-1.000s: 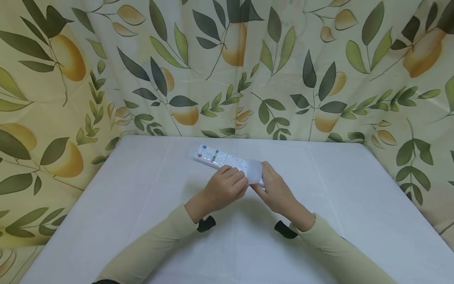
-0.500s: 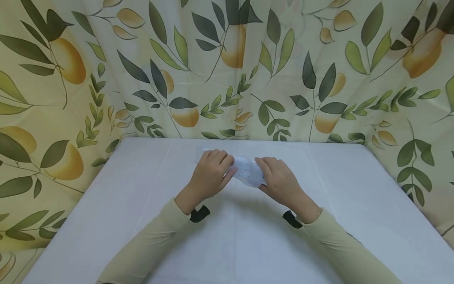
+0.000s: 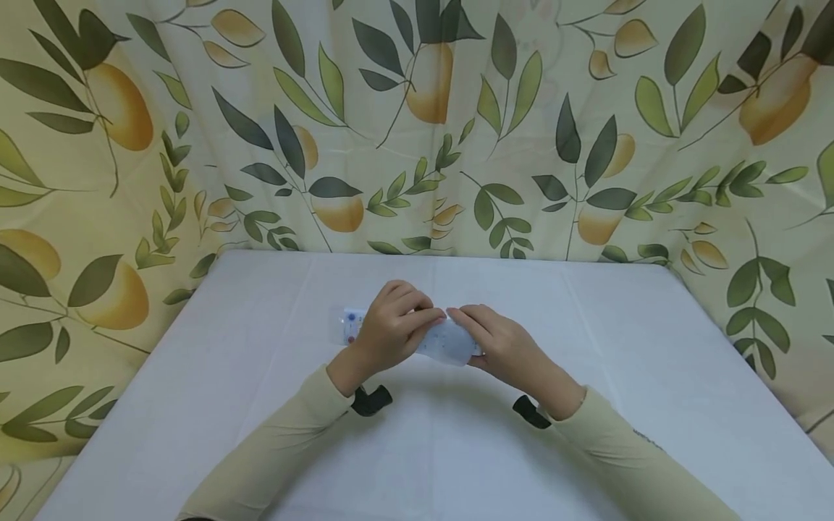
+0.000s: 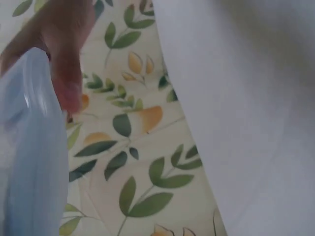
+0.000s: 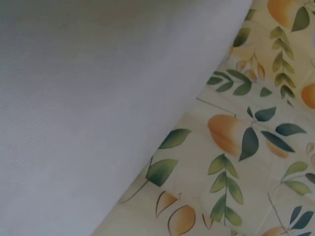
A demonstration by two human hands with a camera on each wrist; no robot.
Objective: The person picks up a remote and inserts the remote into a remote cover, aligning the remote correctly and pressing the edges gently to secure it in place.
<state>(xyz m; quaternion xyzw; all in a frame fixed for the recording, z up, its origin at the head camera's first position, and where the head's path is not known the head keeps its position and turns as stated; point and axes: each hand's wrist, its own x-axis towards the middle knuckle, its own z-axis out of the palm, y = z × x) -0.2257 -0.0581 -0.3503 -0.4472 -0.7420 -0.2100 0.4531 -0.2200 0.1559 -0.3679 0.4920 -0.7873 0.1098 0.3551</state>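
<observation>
A white remote control (image 3: pixel 350 325) in a clear plastic cover (image 3: pixel 449 346) is held over the table, its far-left end with coloured buttons showing. My left hand (image 3: pixel 384 329) reaches across its middle with curled fingers, the thumb and fingertips pinching near the upper edge. At the remote's right end, my right hand (image 3: pixel 511 349) grips it between thumb and fingers. The fingertips of both hands almost meet. Most of the button face is hidden behind my left hand. In the left wrist view, the pale covered remote (image 4: pixel 39 147) fills the left side, beside a dark, blurred hand (image 4: pixel 64 49).
A white cloth (image 3: pixel 260 420) covers the table, whose back edge meets a curtain (image 3: pixel 417 145) printed with leaves and fruit. Black bands (image 3: pixel 373 400) sit at both wrists. The right wrist view holds only cloth (image 5: pixel 88 108) and curtain (image 5: pixel 246 147).
My left hand has shifted from the remote's lower edge to across its middle. The remote has turned more level, its left end coming lower and nearer. My right hand keeps its end.
</observation>
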